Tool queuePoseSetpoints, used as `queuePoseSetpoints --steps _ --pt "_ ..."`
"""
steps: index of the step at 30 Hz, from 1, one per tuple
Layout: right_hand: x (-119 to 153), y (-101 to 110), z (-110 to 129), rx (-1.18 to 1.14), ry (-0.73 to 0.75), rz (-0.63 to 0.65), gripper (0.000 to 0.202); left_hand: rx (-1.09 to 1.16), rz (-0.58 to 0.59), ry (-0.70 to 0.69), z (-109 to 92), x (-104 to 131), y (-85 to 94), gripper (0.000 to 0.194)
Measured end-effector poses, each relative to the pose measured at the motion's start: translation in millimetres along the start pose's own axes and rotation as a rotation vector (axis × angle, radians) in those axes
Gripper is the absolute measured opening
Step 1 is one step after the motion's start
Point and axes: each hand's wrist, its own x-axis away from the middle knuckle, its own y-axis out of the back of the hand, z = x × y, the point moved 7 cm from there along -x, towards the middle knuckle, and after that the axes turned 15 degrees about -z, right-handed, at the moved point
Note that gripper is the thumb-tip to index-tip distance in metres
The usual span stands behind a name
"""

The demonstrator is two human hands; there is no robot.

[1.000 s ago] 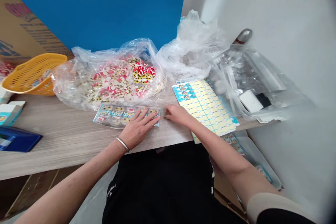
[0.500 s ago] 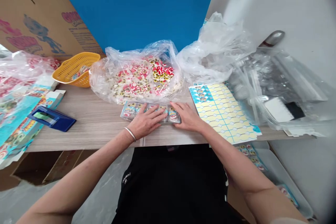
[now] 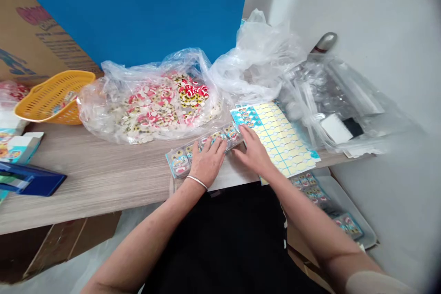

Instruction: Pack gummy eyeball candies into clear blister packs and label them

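A long clear plastic pack (image 3: 179, 161) with several compartments of small printed pieces lies near the table's front edge, its right end angled away from me. My left hand (image 3: 208, 161) rests on its middle, palm down with fingers spread. At the pack's right end is my right hand (image 3: 254, 150), thumb and fingers apart; whether it touches the pack is hard to tell. Beside that hand lies a sheet of yellow and blue stickers (image 3: 280, 135), partly under my forearm. Behind the pack spreads an open clear bag (image 3: 155, 105) of red, white and yellow-green pieces.
A yellow basket (image 3: 51, 96) and a dark blue holder (image 3: 37, 179) stand at left. Crumpled plastic bags (image 3: 255, 62) lie behind the sticker sheet. Clear plastic parts (image 3: 320, 82) sit at right. Below the table edge, a bin (image 3: 365, 229) holds similar packs.
My view has swung to the right. Both hands and the pack have shifted right along the table, toward the sticker sheet, and the pack now lies at a slant.
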Motion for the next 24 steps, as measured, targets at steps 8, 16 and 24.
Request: queuePoseSetpoints --steps 8,16,24 --pt "67 -44 -24 -1.095 -1.163 -0.385 0.029 -0.006 0.031 -0.004 2 0 -2.9 0.048" --pt "68 -74 8 -1.397 -1.279 -0.092 0.023 0.053 0.079 0.009 4 -3 0.9 0.051" --pt "72 -78 6 -1.266 -1.197 -0.175 0.03 0.067 0.161 -0.158 12 5 1.5 0.058"
